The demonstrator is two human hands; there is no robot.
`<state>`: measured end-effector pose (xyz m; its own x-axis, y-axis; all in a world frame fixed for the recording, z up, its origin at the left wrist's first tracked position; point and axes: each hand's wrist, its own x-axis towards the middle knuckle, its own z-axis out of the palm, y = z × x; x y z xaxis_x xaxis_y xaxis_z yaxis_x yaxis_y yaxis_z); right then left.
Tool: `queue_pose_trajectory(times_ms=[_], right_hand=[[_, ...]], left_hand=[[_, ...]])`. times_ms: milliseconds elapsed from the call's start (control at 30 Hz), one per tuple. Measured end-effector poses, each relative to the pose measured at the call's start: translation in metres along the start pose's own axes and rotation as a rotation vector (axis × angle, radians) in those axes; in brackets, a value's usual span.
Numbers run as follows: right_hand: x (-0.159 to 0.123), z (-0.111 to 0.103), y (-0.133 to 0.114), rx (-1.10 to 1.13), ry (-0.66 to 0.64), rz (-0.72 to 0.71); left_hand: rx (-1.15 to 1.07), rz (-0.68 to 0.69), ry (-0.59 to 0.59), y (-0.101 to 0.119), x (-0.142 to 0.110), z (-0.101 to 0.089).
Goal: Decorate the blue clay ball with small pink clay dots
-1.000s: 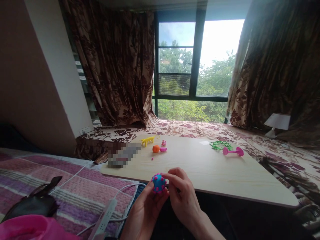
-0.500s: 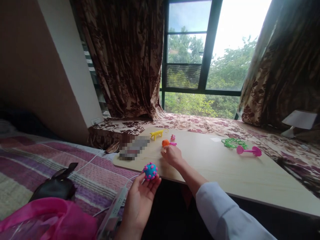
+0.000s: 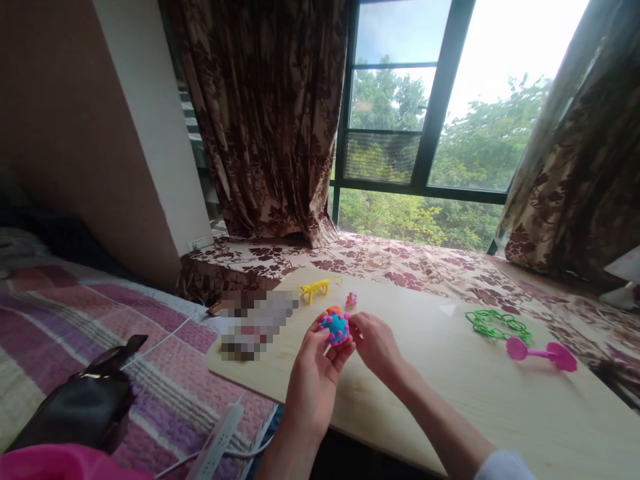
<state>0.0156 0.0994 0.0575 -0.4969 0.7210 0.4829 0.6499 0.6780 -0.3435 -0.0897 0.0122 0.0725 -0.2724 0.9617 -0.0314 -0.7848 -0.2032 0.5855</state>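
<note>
A blue ball studded with pink bumps, looking like modelling clay, rests in the fingers of my left hand over the near part of the table. My right hand is beside the ball, its fingers pinched together at the ball's right side. Whatever those fingertips hold is hidden. Just behind the ball part of an orange lump shows. Beyond it stands a small pink figure, and a yellow four-legged figure with a curled tail is to its left.
On the pale wooden table lie a green tangle of strands and a pink dumbbell-shaped piece at the right. A blurred-out flat item is at the left. A power strip and black bag lie left of the table.
My right hand has come back from the orange lump to the ball. My left hand has raised the ball over the table. The view has turned slightly left.
</note>
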Motion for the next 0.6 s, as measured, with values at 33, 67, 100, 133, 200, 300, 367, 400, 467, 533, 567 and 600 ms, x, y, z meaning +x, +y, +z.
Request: queue_pose_trajectory(times_ms=[33,67,100,133,200,300,367,400,467,533,567,600], right_hand=[[-0.002,-0.017,0.011,0.016,0.040,0.012],[-0.004,-0.034,0.023,0.043,0.082,0.020],[-0.007,-0.052,0.035,0.097,0.132,0.024],[-0.009,-0.068,0.047,0.163,0.182,0.024],[-0.015,-0.095,0.068,0.304,0.268,0.020],[-0.021,-0.115,0.096,0.401,0.322,0.020],[-0.025,-0.118,0.112,0.410,0.336,0.035],[-0.028,-0.117,0.119,0.409,0.340,0.048],[-0.034,-0.112,0.131,0.418,0.345,0.080],[-0.040,-0.107,0.139,0.446,0.339,0.113],[-0.043,-0.104,0.142,0.459,0.338,0.123],[-0.045,-0.102,0.145,0.468,0.333,0.131]], left_hand=[[0.035,-0.015,-0.036,-0.005,0.009,0.009],[0.075,-0.040,-0.069,-0.013,0.019,0.017],[0.115,-0.072,-0.099,-0.022,0.030,0.026],[0.152,-0.111,-0.129,-0.032,0.041,0.036],[0.210,-0.194,-0.187,-0.055,0.061,0.054],[0.281,-0.320,-0.287,-0.087,0.086,0.076],[0.352,-0.385,-0.355,-0.103,0.097,0.085],[0.390,-0.407,-0.382,-0.110,0.101,0.087],[0.457,-0.435,-0.418,-0.120,0.104,0.088],[0.494,-0.454,-0.429,-0.127,0.103,0.086],[0.504,-0.467,-0.428,-0.129,0.103,0.085],[0.512,-0.484,-0.422,-0.131,0.103,0.084]])
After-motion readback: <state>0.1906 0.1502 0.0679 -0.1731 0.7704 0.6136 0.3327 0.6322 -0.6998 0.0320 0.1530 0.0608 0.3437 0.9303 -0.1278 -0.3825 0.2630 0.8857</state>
